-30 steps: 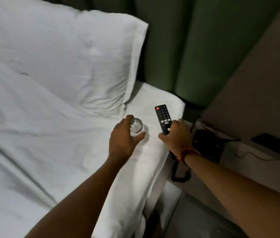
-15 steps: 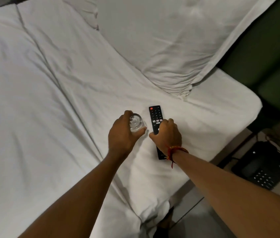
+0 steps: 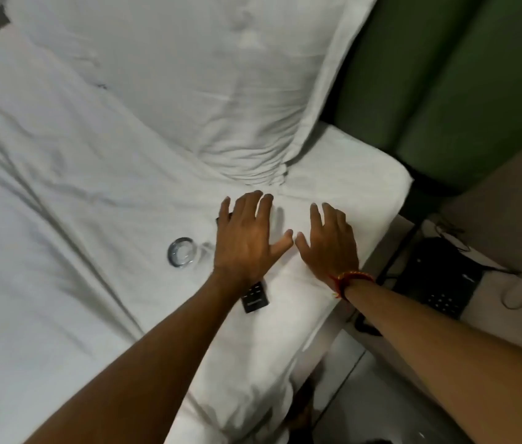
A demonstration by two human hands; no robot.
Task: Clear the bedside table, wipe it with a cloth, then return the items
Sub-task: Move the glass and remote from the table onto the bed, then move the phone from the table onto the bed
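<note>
A clear drinking glass point(image 3: 182, 252) stands upright on the white bed sheet point(image 3: 61, 219). Just right of it lies a black remote control point(image 3: 255, 298), mostly hidden under my left hand point(image 3: 247, 238) and wrist; only its near end and a sliver of its far end show. My left hand hovers with fingers spread and holds nothing. My right hand point(image 3: 330, 245), a red thread at its wrist, is also spread open above the sheet near the mattress edge. The bedside table point(image 3: 509, 302) is at the right edge with a black telephone point(image 3: 442, 280) on it.
A white pillow point(image 3: 205, 75) lies at the head of the bed, against a green padded headboard point(image 3: 445, 91). Cables trail across the bedside table beside the telephone. A narrow gap with grey floor point(image 3: 365, 395) runs between mattress and table.
Both hands have let go: the glass and the remote now rest on the sheet. Both hands have opened and shifted right, the left one now over the remote.
</note>
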